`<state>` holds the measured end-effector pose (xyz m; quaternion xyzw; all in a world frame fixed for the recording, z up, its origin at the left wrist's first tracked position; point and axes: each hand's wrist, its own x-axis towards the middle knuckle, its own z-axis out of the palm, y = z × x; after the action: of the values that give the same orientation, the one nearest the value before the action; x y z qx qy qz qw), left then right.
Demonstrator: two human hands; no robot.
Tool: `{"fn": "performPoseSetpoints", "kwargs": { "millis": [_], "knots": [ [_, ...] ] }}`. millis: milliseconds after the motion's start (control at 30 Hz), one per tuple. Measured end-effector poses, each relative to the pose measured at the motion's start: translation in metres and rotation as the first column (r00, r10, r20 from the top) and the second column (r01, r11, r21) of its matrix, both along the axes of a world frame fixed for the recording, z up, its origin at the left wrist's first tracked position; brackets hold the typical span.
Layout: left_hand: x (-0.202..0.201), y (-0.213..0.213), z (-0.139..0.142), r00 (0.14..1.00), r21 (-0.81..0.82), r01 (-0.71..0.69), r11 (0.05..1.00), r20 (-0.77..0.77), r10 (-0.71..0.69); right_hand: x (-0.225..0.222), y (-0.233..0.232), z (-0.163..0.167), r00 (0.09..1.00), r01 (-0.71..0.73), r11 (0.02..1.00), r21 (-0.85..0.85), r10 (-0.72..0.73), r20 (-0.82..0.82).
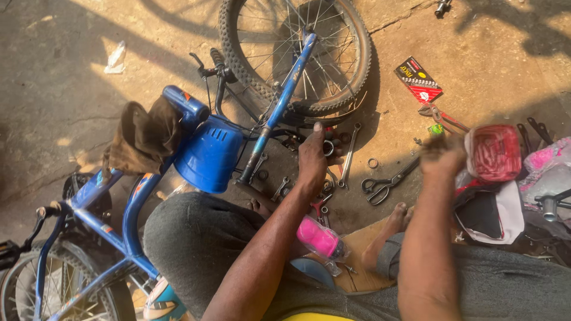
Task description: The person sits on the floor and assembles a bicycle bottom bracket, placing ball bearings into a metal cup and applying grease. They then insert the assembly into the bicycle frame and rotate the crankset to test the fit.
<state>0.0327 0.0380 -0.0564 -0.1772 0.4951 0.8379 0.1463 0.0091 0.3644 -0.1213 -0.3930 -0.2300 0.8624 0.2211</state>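
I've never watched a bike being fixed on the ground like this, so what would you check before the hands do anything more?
1. Left hand has a firm hold on the small metal ring part: ok, fingers are on it.
2. Right hand position by the red plastic tub: cannot tell, it is blurred.
3. Wrench within reach: ok, it lies beside the left hand.
4. Scissors safe from the bare foot: not ok, they lie open close by.
5. Blue bicycle frame steady: ok, it lies flat on the ground.
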Motion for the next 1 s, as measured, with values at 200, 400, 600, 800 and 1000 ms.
{"fn": "performPoseSetpoints", "kwargs": {
  "millis": [200, 400, 600, 800, 1000],
  "knots": [
    [0.002, -0.030, 0.004, 0.976, -0.022, -0.219, 0.976, 0.000, 0.219, -0.013, -0.176, 0.036, 0.548, -0.781, 0.429, 0.453, 0.819, 0.170],
    [0.017, -0.098, 0.004, 0.914, 0.015, -0.401, 0.916, 0.066, 0.400, -0.007, -0.268, 0.046, 0.191, -0.784, 0.041, 0.619, 0.965, 0.177],
    [0.010, -0.150, 0.038, 0.776, 0.114, -0.625, 0.772, -0.021, 0.631, 0.035, -0.325, -0.005, 0.321, -0.619, -0.204, 0.758, 0.815, 0.482],
    [0.019, -0.153, 0.049, 0.759, 0.111, -0.644, 0.757, -0.024, 0.650, 0.080, -0.368, -0.038, 0.232, -0.972, 0.214, 0.094, 0.933, 0.275],
    [0.018, -0.161, 0.048, 0.753, 0.073, -0.658, 0.750, 0.016, 0.658, 0.084, -0.393, -0.043, 0.285, -0.957, 0.290, -0.024, 0.949, 0.134]
  ]
}}
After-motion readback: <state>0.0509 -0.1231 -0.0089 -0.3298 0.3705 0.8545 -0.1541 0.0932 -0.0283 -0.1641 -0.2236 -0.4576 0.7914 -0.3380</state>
